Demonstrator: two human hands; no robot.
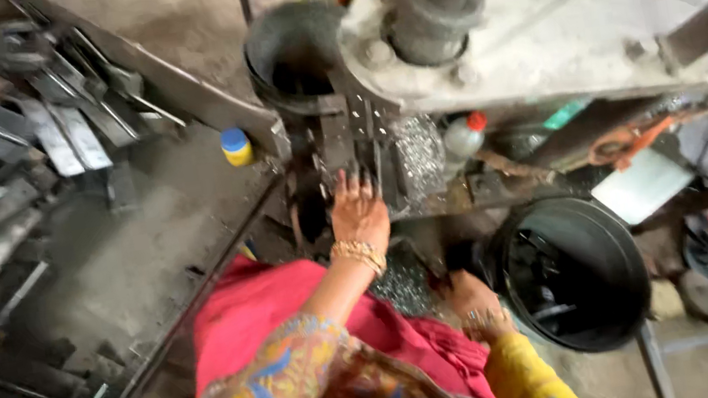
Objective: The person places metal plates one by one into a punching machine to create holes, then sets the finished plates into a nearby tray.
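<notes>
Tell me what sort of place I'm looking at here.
Most likely a small metalworking shop: a heavy belt-driven press machine, stacked metal strips beside it, and a black bucket near the right hand.

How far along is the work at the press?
Done: a heap of shiny small parts lies beside the press. In hand: the left hand reaches under the press head; the right hand rests near the black bucket. What's left can't be told.

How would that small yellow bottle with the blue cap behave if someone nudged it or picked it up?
The yellow bottle looks small and plastic, so it is probably light and easy to lift. It stands upright on a narrow base, so a sideways nudge would likely tip it. Its round body would then tend to roll on the dusty floor. How full it is cannot be seen.
</notes>
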